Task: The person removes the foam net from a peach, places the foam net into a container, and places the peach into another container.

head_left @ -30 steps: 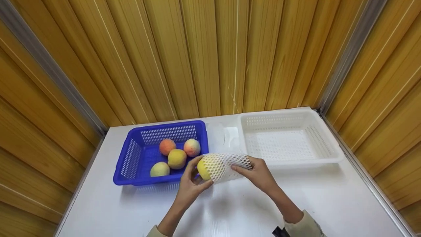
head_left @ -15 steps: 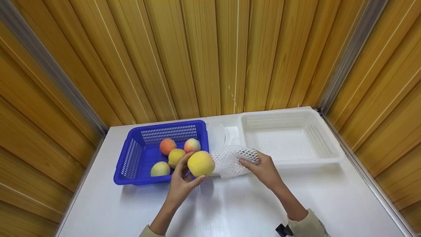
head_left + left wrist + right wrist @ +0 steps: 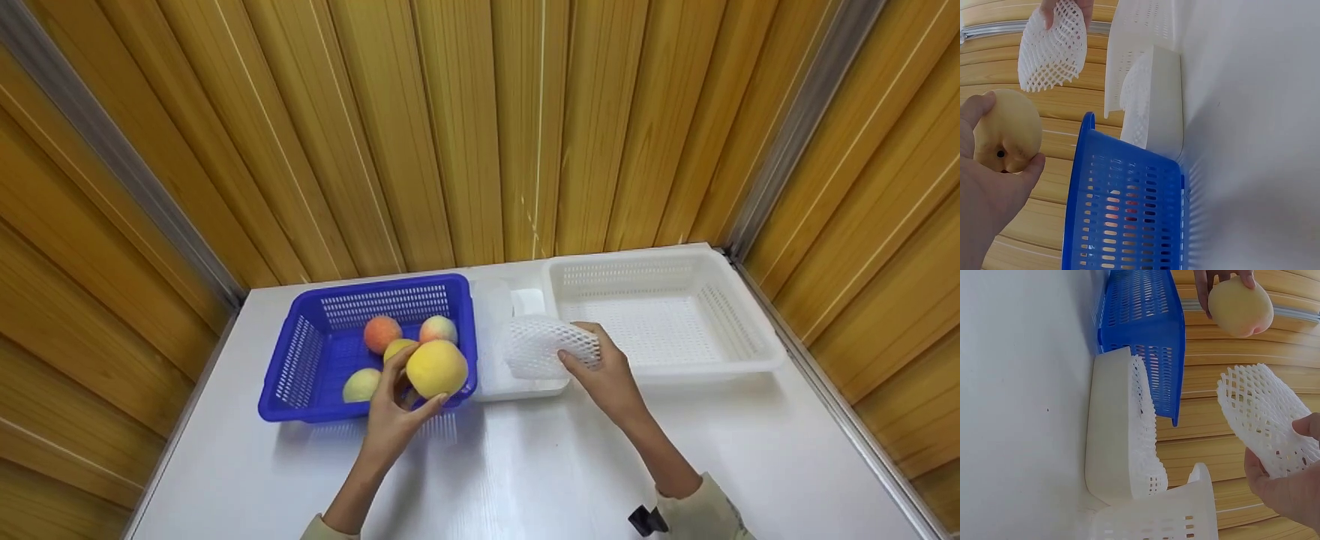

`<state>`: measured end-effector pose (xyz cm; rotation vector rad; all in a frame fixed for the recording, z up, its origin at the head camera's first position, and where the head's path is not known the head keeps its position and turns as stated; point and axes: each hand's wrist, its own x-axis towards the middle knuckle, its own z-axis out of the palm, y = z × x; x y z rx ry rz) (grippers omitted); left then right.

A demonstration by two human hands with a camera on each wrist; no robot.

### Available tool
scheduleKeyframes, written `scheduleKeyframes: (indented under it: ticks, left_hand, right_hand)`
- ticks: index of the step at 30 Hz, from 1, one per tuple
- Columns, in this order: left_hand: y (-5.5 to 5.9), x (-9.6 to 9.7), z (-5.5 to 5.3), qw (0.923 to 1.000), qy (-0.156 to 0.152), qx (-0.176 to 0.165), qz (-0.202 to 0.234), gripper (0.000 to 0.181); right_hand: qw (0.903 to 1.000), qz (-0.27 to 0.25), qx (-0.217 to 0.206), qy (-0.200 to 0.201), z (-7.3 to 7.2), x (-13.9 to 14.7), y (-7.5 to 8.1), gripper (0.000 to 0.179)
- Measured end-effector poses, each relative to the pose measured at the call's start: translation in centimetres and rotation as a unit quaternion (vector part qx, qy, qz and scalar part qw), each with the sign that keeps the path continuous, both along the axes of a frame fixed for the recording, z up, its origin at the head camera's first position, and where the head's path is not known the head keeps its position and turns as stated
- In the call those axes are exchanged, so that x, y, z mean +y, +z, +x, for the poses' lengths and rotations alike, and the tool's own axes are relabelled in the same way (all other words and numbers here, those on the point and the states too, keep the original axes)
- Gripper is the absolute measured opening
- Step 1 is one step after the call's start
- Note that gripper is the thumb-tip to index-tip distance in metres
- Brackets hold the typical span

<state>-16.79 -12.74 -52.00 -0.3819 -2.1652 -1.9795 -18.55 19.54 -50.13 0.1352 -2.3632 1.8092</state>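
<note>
My left hand [image 3: 391,416] holds a yellow peach [image 3: 437,369] between thumb and fingers, above the right front part of the blue basket [image 3: 296,367]. In the left wrist view the peach [image 3: 1013,121] shows a small dark hole in its end. My right hand [image 3: 613,379] pinches a white foam fruit net [image 3: 540,349] by one end, and the right wrist view shows the net's [image 3: 1258,410] other end gaping with nothing inside. Peach and net are apart. Several peaches lie in the basket, among them an orange-red peach [image 3: 382,334]; one is partly hidden by the left hand and its peach.
Between the baskets stands a white box [image 3: 1107,427] with foam nets [image 3: 1143,439] in it. At the right is a white basket [image 3: 637,322] with nothing in it. Wood-patterned walls [image 3: 480,135] enclose the white table [image 3: 540,465] at the back and sides.
The peach has come out of the foam net. My left hand has moved left with the peach, and my right hand has drawn the net slightly right and up, away from it.
</note>
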Motion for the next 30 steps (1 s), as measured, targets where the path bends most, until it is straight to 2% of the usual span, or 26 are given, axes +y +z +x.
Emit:
scheduleKeyframes:
  ticks: [9,16,25,30]
  left_hand:
    - [0.5,-2.0,-0.7,0.9993,0.031,-0.018,-0.009,0.080]
    - [0.7,-3.5,-1.3,0.9982,0.059,-0.002,-0.012,0.080]
    - [0.1,-5.1,-2.1,0.9965,0.082,-0.005,-0.017,0.081]
    - [-0.2,-6.0,-2.3,0.9960,0.088,-0.005,-0.017,0.081]
  right_hand:
    - [1.0000,-0.002,-0.007,-0.004,-0.3,0.1,0.2,0.043]
    - [0.9997,-0.006,0.003,-0.022,-0.7,-0.1,-0.3,0.030]
    - [0.9967,0.005,0.073,-0.035,-1.0,-0.9,-0.7,0.024]
    - [0.9934,0.033,0.099,-0.047,-1.3,-1.2,-0.8,0.025]
